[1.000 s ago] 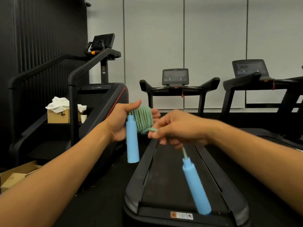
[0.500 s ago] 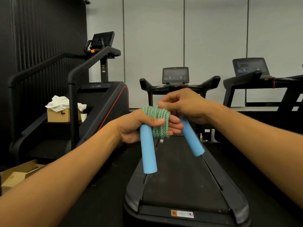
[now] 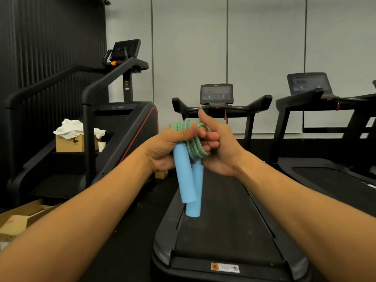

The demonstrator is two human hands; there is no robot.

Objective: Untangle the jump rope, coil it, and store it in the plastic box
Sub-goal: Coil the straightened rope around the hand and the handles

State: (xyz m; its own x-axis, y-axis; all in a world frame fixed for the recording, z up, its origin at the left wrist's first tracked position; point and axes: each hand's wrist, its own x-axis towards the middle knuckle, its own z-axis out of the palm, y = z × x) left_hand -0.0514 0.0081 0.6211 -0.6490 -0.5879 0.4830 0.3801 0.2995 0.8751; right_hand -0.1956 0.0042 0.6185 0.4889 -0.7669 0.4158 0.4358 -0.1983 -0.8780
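Observation:
The jump rope's green-and-blue braided cord (image 3: 194, 148) is wound into a tight coil held at chest height over the treadmill. Two light blue foam handles hang down from it side by side, the front handle (image 3: 185, 176) overlapping the rear handle (image 3: 195, 192). My left hand (image 3: 164, 149) grips the coil and the top of the front handle, thumb pressed across the cord. My right hand (image 3: 218, 147) holds the coil's right side with curled fingers and a raised thumb. No plastic box is in view.
A black treadmill (image 3: 223, 231) stretches straight ahead below the hands, and a second treadmill (image 3: 325, 169) stands to the right. A stair climber (image 3: 114, 127) is on the left with a cardboard box of white cloth (image 3: 70, 139). Open cardboard boxes (image 3: 18, 218) lie at lower left.
The loose handle that my right hand was swinging has come in beside the other handle. Both handles now hang together under the coil, and both hands have closed in on the bundle.

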